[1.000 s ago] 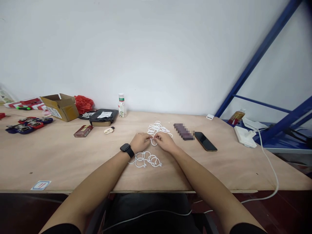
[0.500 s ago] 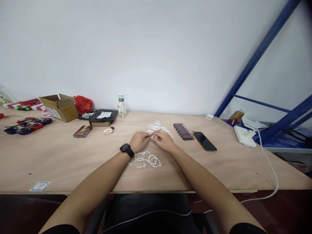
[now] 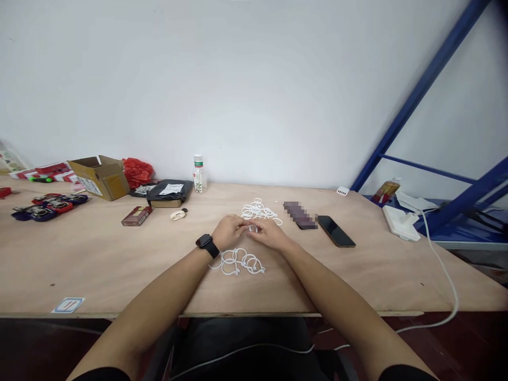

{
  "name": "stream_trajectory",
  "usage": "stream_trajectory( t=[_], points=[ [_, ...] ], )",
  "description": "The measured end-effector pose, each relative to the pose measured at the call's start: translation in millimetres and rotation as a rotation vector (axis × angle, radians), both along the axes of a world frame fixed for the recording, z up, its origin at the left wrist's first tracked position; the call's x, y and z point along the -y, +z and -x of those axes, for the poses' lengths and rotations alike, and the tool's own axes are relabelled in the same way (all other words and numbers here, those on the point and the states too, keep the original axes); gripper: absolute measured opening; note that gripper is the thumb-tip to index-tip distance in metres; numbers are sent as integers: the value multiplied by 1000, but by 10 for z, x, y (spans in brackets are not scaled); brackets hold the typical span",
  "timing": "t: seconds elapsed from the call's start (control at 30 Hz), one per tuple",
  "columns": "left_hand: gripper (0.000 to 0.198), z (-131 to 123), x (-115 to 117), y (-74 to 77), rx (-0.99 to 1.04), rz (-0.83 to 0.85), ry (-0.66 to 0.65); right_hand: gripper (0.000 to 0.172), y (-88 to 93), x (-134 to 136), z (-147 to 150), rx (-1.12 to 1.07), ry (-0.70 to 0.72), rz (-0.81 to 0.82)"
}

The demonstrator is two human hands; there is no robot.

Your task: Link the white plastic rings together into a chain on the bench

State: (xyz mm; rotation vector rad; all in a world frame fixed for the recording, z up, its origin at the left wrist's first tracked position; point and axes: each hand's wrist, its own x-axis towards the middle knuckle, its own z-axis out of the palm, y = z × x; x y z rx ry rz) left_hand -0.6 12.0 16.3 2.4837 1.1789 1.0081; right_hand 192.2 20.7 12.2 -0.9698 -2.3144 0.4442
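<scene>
A white plastic ring is pinched between the fingertips of my two hands, over the middle of the table. My left hand, with a black watch on its wrist, grips it from the left. From the other side, my right hand closes on the same ring. Fingers partly hide it. Just beyond the hands lies a heap of similar white rings. Nearer to me, several white rings with small eyelets overlap on the table, partly beside my left wrist.
Right of the heap lie a pixelated dark object and a black phone. Leftward are an earbud case, a dark red box, a black parcel, a bottle and an open carton. A white cable crosses the right edge.
The fingers have shifted slightly around the ring, and more of its loop now shows between the hands. The whole view has moved slightly; both groups of rings look the same.
</scene>
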Motion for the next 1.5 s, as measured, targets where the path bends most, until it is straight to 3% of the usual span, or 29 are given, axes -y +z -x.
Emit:
stream_trajectory(
  t=[0.13,0.27,0.4,0.5,0.6,0.73,0.9,1.2,1.37,1.5],
  points=[
    [19,19,-28,-29,8,3,16,38,-43,-39,-13,-39,-9,-31],
    [34,89,-34,9,-9,29,29,41,-77,-120,-68,-78,-198,-104],
    [36,171,-10,68,-109,154,-115,47,-84,-217,-172,-81,-406,-135],
    [42,163,25,43,-197,186,-207,49,-95,-259,-227,-78,-463,-121],
    [44,102,46,-22,-265,156,-250,36,-105,-252,-221,-115,-427,-127],
    [25,43,26,-74,-320,167,-193,25,-98,-187,-150,-134,-273,-130],
    [11,63,-1,-49,-353,166,-26,20,-70,-121,-100,-103,-181,-104],
    [17,83,-6,32,-143,137,321,28,-50,-67,-75,-152,-85,-31],
    [16,59,6,16,-145,185,301,34,-93,-51,-34,-133,-80,-5],
    [17,47,5,-18,-136,211,253,25,-88,-22,-1,-150,-63,-30]
  ],
)
